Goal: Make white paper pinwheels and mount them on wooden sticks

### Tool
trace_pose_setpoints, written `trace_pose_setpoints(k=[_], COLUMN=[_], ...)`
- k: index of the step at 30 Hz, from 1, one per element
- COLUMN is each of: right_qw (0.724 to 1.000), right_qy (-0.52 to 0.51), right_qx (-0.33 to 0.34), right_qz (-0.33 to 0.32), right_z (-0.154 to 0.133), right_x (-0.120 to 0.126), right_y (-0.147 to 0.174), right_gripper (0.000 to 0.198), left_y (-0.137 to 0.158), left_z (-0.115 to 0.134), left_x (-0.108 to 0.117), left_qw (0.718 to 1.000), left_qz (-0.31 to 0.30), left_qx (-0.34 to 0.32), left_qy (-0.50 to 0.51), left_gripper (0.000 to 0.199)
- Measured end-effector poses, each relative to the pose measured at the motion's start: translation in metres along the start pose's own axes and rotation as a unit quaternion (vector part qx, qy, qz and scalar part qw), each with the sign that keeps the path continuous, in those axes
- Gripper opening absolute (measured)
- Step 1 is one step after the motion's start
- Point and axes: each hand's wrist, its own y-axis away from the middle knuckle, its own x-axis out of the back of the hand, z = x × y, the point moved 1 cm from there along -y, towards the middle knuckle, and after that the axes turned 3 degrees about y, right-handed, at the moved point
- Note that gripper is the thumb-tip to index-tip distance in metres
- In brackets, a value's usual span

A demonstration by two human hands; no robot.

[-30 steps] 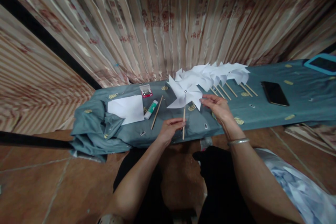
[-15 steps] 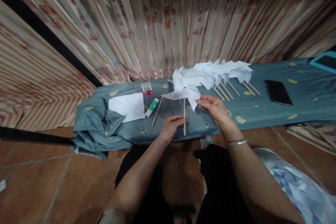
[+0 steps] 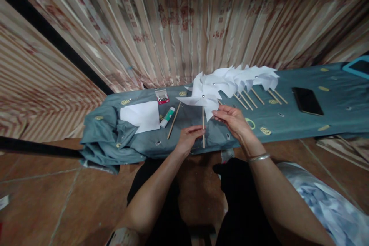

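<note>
A white paper pinwheel [image 3: 198, 99] on a thin wooden stick [image 3: 203, 138] is held up over the near edge of the cloth-covered surface. A small metal pin shows at its centre. My left hand [image 3: 188, 138] pinches the stick below the blades. On the other side, my right hand [image 3: 232, 119] has thumb and fingers closed at the tip of the lower right blade. Behind it lies a row of finished-looking white pinwheels [image 3: 248, 77], overlapping, their sticks pointing towards me. To the left of my hands lie a loose wooden stick [image 3: 173, 121] and a glue stick [image 3: 167, 117].
White paper [image 3: 141, 116] and an open red box of pins [image 3: 162, 96] lie at the left on the green cloth [image 3: 288, 123]. A dark phone [image 3: 307, 101] and a blue-framed device [image 3: 357, 67] are at the right. A plastic bag [image 3: 319, 200] stands on the floor; a curtain [image 3: 184, 27] hangs behind.
The held pinwheel's blades have turned slightly about the pin. My right hand has shifted a little left and down with the blade tip; my left hand keeps its hold on the stick.
</note>
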Motion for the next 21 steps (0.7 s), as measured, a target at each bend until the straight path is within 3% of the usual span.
trace_pose_setpoints(k=[16, 21], right_qw=[0.999, 0.994], right_qy=[0.043, 0.091], right_qx=[0.016, 0.043], right_qz=[-0.028, -0.035], right_z=[0.010, 0.007], right_x=[-0.026, -0.017], right_y=[0.002, 0.003], right_gripper=[0.038, 0.040], left_y=[0.000, 0.000], left_z=[0.001, 0.004], left_x=[0.001, 0.006], left_qw=[1.000, 1.000], left_qz=[0.003, 0.008], left_qx=[-0.005, -0.011], left_qy=[0.013, 0.007], left_gripper=[0.032, 0.032])
